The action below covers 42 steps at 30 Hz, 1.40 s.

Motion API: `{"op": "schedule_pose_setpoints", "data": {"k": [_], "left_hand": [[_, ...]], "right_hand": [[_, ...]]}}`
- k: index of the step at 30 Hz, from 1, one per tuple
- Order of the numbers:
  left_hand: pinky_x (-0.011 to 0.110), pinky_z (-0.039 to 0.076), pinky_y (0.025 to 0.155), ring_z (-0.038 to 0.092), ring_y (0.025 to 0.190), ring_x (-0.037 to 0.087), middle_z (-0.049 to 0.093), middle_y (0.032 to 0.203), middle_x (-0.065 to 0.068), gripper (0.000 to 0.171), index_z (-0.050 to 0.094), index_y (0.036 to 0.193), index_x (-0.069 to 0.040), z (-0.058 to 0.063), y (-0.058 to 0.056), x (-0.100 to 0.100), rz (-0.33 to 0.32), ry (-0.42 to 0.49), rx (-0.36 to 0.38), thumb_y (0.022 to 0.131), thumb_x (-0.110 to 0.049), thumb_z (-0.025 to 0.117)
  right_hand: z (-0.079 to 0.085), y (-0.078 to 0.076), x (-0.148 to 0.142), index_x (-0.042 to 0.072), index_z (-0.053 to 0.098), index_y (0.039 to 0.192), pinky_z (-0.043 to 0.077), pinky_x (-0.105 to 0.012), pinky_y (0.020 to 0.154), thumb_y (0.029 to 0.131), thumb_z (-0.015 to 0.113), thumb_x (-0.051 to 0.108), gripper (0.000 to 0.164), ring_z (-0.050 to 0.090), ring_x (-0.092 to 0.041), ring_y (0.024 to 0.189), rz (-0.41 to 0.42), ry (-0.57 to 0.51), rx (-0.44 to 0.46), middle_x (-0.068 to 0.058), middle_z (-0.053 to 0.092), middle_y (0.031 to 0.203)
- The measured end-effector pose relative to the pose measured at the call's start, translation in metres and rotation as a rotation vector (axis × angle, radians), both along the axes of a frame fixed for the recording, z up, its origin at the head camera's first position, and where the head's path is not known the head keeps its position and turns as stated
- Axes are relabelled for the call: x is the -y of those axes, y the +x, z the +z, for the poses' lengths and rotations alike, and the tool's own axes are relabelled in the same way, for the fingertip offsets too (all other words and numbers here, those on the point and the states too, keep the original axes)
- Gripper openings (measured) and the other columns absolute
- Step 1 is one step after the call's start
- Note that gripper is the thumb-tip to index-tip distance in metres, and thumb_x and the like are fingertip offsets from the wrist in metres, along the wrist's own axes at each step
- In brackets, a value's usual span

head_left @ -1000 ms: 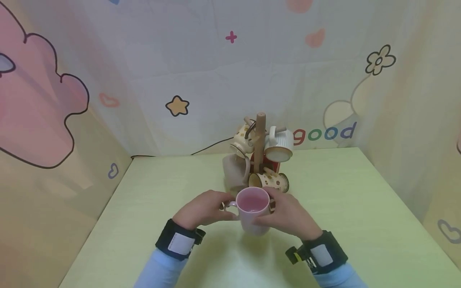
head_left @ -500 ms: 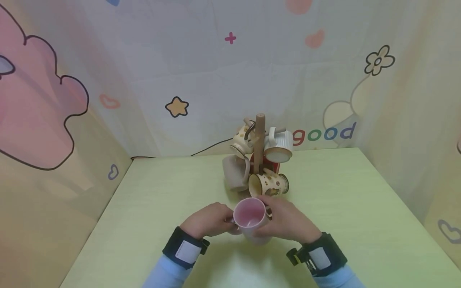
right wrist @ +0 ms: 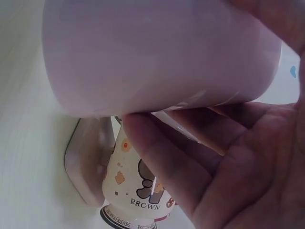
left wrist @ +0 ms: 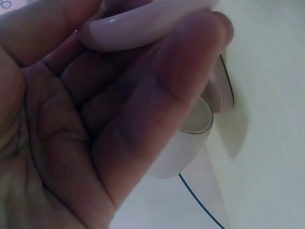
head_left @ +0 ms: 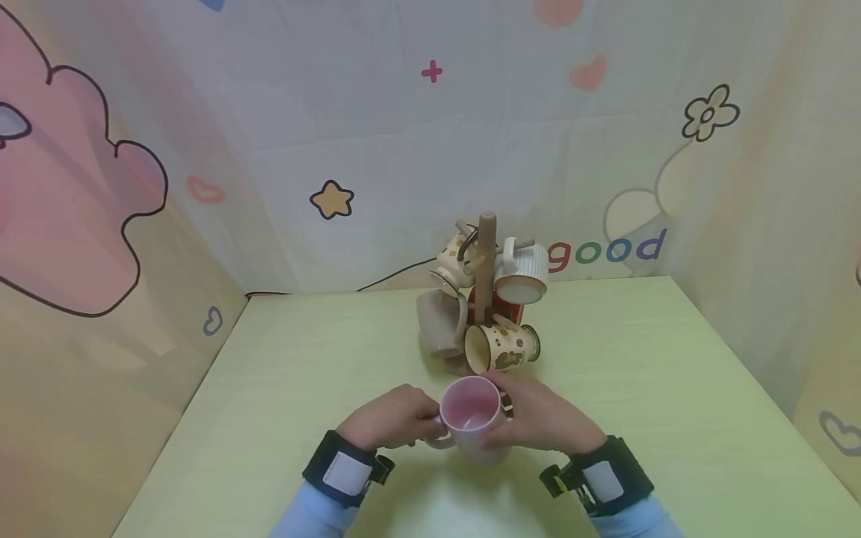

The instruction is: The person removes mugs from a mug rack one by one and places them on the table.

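Observation:
A pink mug is held between both hands in front of the mug rack, its mouth facing up and tilted toward the head camera. The left hand grips its handle with curled fingers. On the other side, the right hand holds the mug's body, thumb in front and fingers behind. In the right wrist view the mug's smooth wall fills the top, with the fingers of the right hand beneath it. Whether the mug's bottom touches the table cannot be seen.
Just behind stands a wooden mug rack. On it hang a beige mug, a white ribbed mug, a cream patterned mug, a cream bear-print mug and something red. A black cable runs behind.
The pink mug has come nearer to the person, away from the rack. The left fingers, spread around the handle earlier, have closed on it. The right hand moved along with the mug.

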<state>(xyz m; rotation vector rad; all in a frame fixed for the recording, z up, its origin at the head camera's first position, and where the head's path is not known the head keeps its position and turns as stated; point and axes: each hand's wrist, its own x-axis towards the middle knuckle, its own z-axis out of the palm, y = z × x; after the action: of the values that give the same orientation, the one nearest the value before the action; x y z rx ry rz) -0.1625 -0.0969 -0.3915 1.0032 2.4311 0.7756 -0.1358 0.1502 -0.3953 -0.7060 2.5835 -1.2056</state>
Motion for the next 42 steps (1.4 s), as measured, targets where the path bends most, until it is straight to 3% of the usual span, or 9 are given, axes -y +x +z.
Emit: {"op": "schedule_pose_setpoints", "data": {"k": [10, 16, 21, 29, 36, 42], "left_hand": [[0.023, 0.044, 0.048, 0.053, 0.055, 0.004, 0.067, 0.070, -0.004, 0.017, 0.072, 0.078, -0.010, 0.000, -0.001, 0.011, 0.012, 0.036, -0.068, 0.093, -0.010, 0.064], [0.025, 0.046, 0.049, 0.055, 0.058, 0.006, 0.066, 0.071, -0.005, 0.016, 0.071, 0.079, -0.012, -0.002, -0.002, 0.022, 0.052, 0.032, -0.095, 0.095, -0.013, 0.065], [0.027, 0.047, 0.050, 0.055, 0.056, 0.009, 0.063, 0.068, -0.004, 0.016, 0.071, 0.082, -0.010, -0.001, -0.002, 0.037, 0.125, 0.036, -0.116, 0.095, -0.012, 0.064], [0.027, 0.046, 0.052, 0.055, 0.057, 0.011, 0.062, 0.070, -0.002, 0.015, 0.070, 0.083, -0.006, -0.004, 0.000, 0.065, 0.264, 0.078, -0.165, 0.095, -0.013, 0.066], [0.027, 0.043, 0.055, 0.051, 0.060, 0.010, 0.059, 0.064, -0.002, 0.020, 0.069, 0.077, -0.009, -0.005, 0.006, 0.082, 0.404, 0.054, -0.250, 0.095, -0.016, 0.067], [0.031, 0.039, 0.056, 0.048, 0.060, 0.014, 0.057, 0.065, -0.003, 0.018, 0.069, 0.078, -0.009, -0.005, 0.014, 0.099, 0.563, 0.025, -0.269, 0.095, -0.015, 0.067]], "right_hand": [[0.000, 0.000, 0.003, 0.013, 0.050, 0.140, 0.048, -0.053, 0.094, 0.073, 0.088, 0.038, 0.081, 0.060, -0.028, 0.116, -0.005, -0.013, 0.035, -0.003, 0.061, 0.128], [0.004, 0.003, -0.001, 0.012, 0.045, 0.147, 0.051, -0.053, 0.091, 0.075, 0.085, 0.045, 0.089, 0.059, -0.032, 0.118, -0.063, 0.085, 0.034, -0.009, 0.058, 0.137], [0.009, 0.006, -0.008, 0.013, 0.049, 0.145, 0.051, -0.050, 0.090, 0.079, 0.080, 0.052, 0.083, 0.059, -0.032, 0.118, -0.141, 0.175, 0.028, -0.008, 0.056, 0.140], [0.011, 0.011, -0.023, 0.008, 0.049, 0.144, 0.046, -0.055, 0.096, 0.081, 0.074, 0.059, 0.086, 0.055, -0.036, 0.123, -0.249, 0.296, 0.006, -0.014, 0.057, 0.137], [-0.003, 0.011, -0.041, 0.006, 0.056, 0.138, 0.045, -0.058, 0.096, 0.082, 0.071, 0.060, 0.080, 0.055, -0.040, 0.122, -0.321, 0.453, -0.088, -0.020, 0.060, 0.132], [-0.015, 0.012, -0.060, 0.000, 0.062, 0.128, 0.048, -0.058, 0.090, 0.083, 0.073, 0.054, 0.072, 0.060, -0.043, 0.113, -0.379, 0.545, -0.176, -0.023, 0.065, 0.121]]}}
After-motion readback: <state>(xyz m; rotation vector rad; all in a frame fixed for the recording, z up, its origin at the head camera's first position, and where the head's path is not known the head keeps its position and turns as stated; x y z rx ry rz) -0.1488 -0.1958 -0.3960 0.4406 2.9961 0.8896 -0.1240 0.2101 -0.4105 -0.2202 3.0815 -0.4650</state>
